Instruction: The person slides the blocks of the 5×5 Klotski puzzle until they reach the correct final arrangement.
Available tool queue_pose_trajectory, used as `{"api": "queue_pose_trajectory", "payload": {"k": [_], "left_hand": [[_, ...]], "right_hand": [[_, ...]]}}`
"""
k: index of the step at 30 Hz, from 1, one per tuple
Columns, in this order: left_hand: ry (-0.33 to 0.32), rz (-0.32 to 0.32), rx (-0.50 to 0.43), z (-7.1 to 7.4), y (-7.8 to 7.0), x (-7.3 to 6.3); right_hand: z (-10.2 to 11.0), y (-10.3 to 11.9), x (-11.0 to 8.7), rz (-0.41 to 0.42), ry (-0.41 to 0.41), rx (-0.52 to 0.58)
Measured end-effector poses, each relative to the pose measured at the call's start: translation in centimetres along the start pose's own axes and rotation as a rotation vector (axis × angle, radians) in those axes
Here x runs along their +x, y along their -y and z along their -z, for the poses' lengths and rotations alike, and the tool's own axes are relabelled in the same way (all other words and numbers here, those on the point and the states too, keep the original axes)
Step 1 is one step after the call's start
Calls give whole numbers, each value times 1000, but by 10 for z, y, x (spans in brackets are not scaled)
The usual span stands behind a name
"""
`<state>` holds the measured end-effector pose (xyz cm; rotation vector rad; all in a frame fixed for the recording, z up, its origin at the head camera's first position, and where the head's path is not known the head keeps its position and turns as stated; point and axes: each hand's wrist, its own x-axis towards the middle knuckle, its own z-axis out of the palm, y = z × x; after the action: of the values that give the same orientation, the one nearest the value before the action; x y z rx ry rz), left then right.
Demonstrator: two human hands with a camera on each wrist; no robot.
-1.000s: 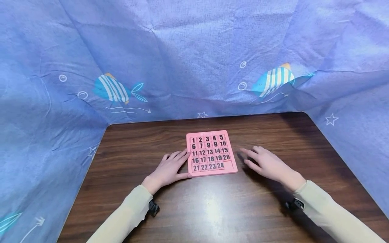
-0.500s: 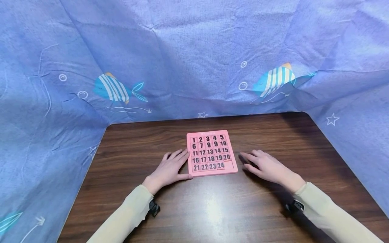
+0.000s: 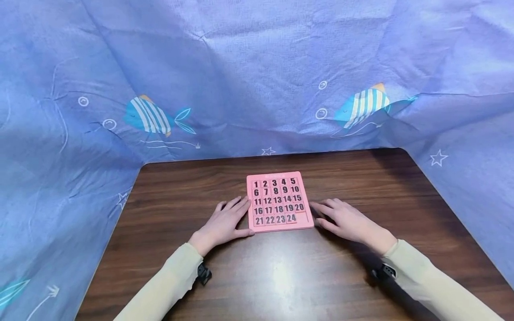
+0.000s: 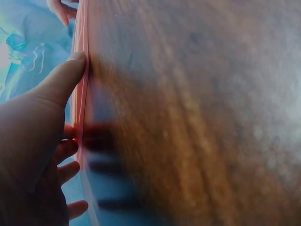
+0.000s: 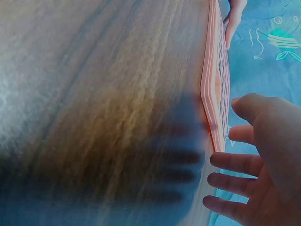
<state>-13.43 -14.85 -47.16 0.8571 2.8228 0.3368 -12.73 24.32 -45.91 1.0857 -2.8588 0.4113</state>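
Note:
A pink number slide puzzle (image 3: 279, 203) lies flat on the table, its black-numbered tiles in ascending rows, with a bare slot (image 3: 303, 218) at the bottom right corner. My left hand (image 3: 221, 223) rests at its left side: fingertips touch the left edge and the thumb lies at the near left corner. In the left wrist view the thumb (image 4: 70, 70) presses on the puzzle's pink edge (image 4: 81, 94). To the right, my right hand (image 3: 349, 220) is spread with loose fingers, its fingertips close beside the puzzle's right edge. The right wrist view shows nothing held in it.
The dark wooden table (image 3: 257, 285) reflects a bright glare near its front. A blue cloth (image 3: 249, 80) printed with fish and stars hangs behind and along both sides. A black wrist device (image 3: 203, 273) is strapped at the left sleeve, another (image 3: 387, 270) at the right.
My right hand has moved a little left, closer to the puzzle's right edge. The left hand and the puzzle stay in place.

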Motion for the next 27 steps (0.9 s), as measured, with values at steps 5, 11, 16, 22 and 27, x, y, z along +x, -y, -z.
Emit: {"api": "queue_pose_trajectory", "payload": {"k": [5, 11, 16, 22, 27], "left_hand": [[1, -2, 7, 1, 1, -1], [-12, -6, -1, 3, 1, -1], [-13, -4, 0, 2, 1, -2], [-10, -3, -12, 2, 2, -1], [-7, 0, -15, 2, 2, 0]], "right_hand": [[1, 1, 1, 14, 3, -1], [0, 3, 3, 60, -8, -7], [-4, 6, 4, 66, 29, -36], [-5, 9, 5, 42, 62, -48], [-3, 9, 6, 40, 58, -42]]}}
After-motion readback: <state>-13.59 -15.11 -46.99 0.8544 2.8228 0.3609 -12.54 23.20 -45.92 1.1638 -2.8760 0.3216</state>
